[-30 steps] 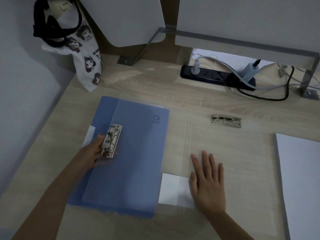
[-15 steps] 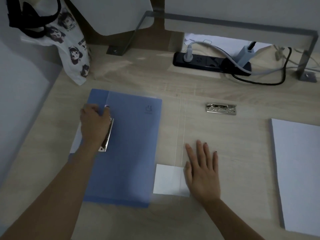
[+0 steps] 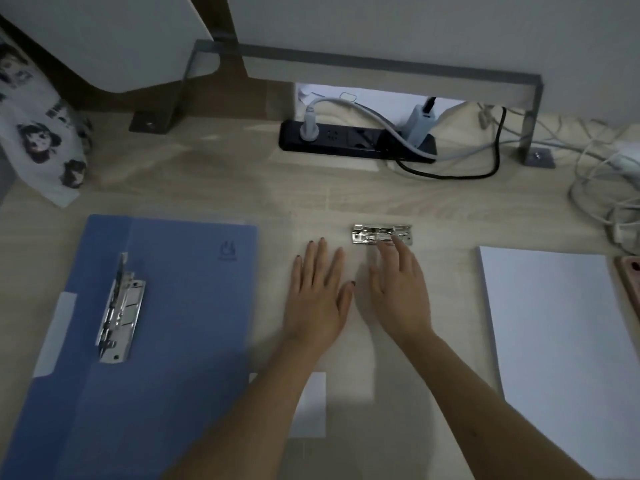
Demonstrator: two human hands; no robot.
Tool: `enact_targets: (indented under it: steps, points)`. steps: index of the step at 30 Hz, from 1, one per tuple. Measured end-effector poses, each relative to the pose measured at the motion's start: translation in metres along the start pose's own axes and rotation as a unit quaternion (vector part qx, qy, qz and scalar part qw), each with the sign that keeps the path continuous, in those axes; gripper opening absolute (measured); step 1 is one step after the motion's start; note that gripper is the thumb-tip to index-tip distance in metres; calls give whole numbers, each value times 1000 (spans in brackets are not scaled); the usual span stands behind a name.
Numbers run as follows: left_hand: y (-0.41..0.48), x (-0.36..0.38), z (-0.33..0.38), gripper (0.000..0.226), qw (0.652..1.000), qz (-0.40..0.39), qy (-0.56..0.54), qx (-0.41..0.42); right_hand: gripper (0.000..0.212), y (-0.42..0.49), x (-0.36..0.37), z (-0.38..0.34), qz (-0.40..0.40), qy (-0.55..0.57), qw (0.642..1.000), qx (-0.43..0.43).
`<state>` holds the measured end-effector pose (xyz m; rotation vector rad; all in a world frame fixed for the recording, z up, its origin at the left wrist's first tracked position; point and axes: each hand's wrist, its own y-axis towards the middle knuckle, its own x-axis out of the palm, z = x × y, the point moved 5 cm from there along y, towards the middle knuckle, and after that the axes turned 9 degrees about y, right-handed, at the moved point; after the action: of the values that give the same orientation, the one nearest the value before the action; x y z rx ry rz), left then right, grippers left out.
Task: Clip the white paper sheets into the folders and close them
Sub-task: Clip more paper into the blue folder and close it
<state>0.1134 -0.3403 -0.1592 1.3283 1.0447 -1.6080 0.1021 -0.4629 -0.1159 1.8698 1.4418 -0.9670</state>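
A blue folder (image 3: 166, 327) lies on the left of the desk with its metal clip (image 3: 119, 313) on top; the clip's lever looks raised. A clear, see-through folder (image 3: 349, 355) lies in the middle, with a white label (image 3: 310, 403) near its lower edge and a second metal clip (image 3: 381, 233) at its far end. My left hand (image 3: 318, 292) lies flat on the clear folder with fingers straight. My right hand (image 3: 398, 289) lies beside it, its fingertips touching the second clip. A stack of white paper sheets (image 3: 554, 348) sits to the right, untouched.
A black power strip (image 3: 346, 142) with plugs and tangled cables (image 3: 602, 188) runs along the back and right. A printed cloth bag (image 3: 41, 140) hangs at the back left. A grey metal frame (image 3: 363, 60) stands behind. A pink object (image 3: 630, 278) peeks in at the right edge.
My left hand let go of the blue folder's clip and moved right onto the clear folder. My right hand slid forward to the second clip. The camera shifted right.
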Motion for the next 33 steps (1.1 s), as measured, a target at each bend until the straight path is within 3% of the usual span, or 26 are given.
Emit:
enact_targets:
  steps: [6,15,21,27,30,33]
  points:
    - [-1,0,2,60,1000,19,23,-4,59,35,17,-2,-96,-60,990,-80]
    - [0,1,1,58,999,17,17,-26,46,46,19,11,-93,-96,982,-135]
    - [0,-1,1,57,999,13,23,-29,41,49,13,9,-102,-12,986,-129]
    - [1,3,0,56,999,18,21,-33,13,62,-12,9,-23,170,985,-14]
    - [1,4,0,56,999,26,14,-32,1,67,-23,30,43,273,956,99]
    - [1,5,0,56,999,31,9,-29,5,68,-35,54,101,311,931,161]
